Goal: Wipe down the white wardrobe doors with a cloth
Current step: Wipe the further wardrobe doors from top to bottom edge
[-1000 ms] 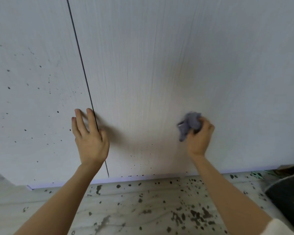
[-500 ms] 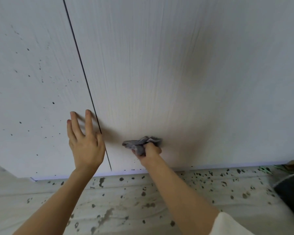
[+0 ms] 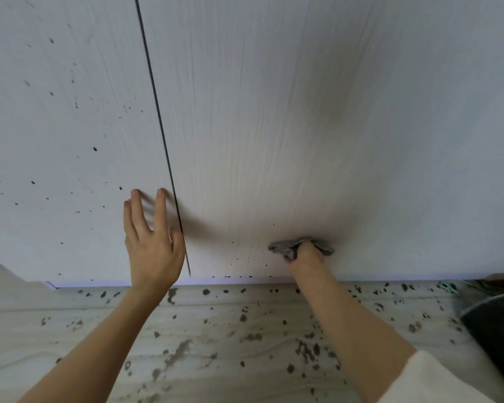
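Nearest the camera, a white sleeve (image 3: 437,382) is seen at the lower right, from which the right forearm reaches forward. Beneath both forearms a pale wood-grain floor (image 3: 216,344) is spread, scattered with dark spots. At the far right edge a dark object (image 3: 498,330) is cut off by the frame; what it is cannot be made out.

Further on, the floor is met by the bottom edge of the wardrobe, where a thin pale strip (image 3: 390,277) is seen along the base. The left hand (image 3: 153,248) is laid flat against the left door (image 3: 56,141), its fingers straight and spread, nothing being held; its thumb is placed just beside the dark gap (image 3: 157,106) that separates the two doors. The right hand (image 3: 306,257) is closed around a bunched grey cloth (image 3: 291,247), which is pressed against the right door (image 3: 332,126) low down, just above the bottom edge. Small dark specks (image 3: 245,258) are left on the door between the cloth and the gap.

Beyond the hands, the left door is marked with many dark specks up to the top of the view, while the right door is shown as a broad white grained surface extending upward and to the right of the cloth.
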`<act>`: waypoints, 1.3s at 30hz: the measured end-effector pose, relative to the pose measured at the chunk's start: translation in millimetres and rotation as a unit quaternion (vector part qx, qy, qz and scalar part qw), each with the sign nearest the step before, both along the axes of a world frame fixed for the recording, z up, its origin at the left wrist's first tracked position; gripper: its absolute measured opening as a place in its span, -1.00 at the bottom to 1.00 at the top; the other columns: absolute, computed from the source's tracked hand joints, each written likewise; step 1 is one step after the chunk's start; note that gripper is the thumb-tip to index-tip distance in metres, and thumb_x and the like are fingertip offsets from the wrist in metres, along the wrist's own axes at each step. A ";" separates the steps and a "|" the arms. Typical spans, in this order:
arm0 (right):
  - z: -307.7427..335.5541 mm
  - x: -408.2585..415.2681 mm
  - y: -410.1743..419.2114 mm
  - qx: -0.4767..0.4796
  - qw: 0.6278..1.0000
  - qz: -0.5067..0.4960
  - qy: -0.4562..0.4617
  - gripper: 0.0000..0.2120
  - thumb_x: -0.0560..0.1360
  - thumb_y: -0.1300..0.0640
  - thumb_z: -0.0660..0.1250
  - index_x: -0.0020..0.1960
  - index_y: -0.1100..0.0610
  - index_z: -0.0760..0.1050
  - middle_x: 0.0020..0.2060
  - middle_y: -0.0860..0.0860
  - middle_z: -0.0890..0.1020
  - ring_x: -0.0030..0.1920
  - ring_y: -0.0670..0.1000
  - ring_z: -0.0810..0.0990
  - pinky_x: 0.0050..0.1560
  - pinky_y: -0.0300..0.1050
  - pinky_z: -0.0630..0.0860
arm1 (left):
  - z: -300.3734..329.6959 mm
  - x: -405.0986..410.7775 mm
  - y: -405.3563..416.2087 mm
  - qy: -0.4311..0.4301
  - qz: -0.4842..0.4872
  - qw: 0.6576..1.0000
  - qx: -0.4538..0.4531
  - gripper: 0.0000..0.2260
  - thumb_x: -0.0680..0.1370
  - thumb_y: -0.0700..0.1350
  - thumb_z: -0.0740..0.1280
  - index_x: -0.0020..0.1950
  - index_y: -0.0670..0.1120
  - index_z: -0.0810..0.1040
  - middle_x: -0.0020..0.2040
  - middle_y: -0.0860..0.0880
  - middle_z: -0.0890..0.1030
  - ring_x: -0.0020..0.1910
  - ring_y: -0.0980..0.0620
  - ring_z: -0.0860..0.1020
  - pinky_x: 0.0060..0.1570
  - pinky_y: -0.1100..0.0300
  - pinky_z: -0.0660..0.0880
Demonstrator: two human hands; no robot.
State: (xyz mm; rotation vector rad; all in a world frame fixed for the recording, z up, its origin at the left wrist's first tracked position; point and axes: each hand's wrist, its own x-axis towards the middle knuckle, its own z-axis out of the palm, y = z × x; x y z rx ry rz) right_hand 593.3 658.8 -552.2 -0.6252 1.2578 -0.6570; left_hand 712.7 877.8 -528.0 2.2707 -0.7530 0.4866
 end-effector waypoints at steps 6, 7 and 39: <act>18.2 37.0 55.5 0.041 0.991 0.130 0.009 -0.68 0.55 0.33 0.21 0.30 0.27 0.36 0.16 0.21 0.52 0.06 0.17 0.56 0.02 0.02 0.55 | 3.0 10.0 11.6 -0.006 0.013 1.000 0.003 -0.45 0.52 -0.17 0.10 0.52 -0.07 0.11 0.51 -0.29 0.00 0.47 -0.32 0.01 0.21 -0.29 0.28; 18.5 32.7 50.4 0.003 0.992 0.124 0.016 -0.65 0.54 0.33 0.22 0.31 0.26 0.34 0.11 0.19 0.52 -0.02 0.15 0.56 0.07 0.05 0.54 | 1.8 10.4 12.5 -0.003 0.014 1.000 0.003 -0.45 0.52 -0.17 0.10 0.53 -0.07 0.11 0.51 -0.28 0.00 0.47 -0.32 0.00 0.22 -0.29 0.27; -70.7 -14.3 13.7 -0.756 0.511 0.305 0.273 -0.71 0.24 0.41 0.51 -0.10 0.16 0.64 -0.20 0.16 0.52 -0.16 0.19 0.46 -0.46 -0.11 0.50 | -29.8 22.0 23.1 -0.015 0.002 0.999 0.053 -0.44 0.51 -0.22 0.14 0.50 -0.01 0.12 0.53 -0.23 0.01 0.48 -0.29 0.02 0.08 -0.23 0.43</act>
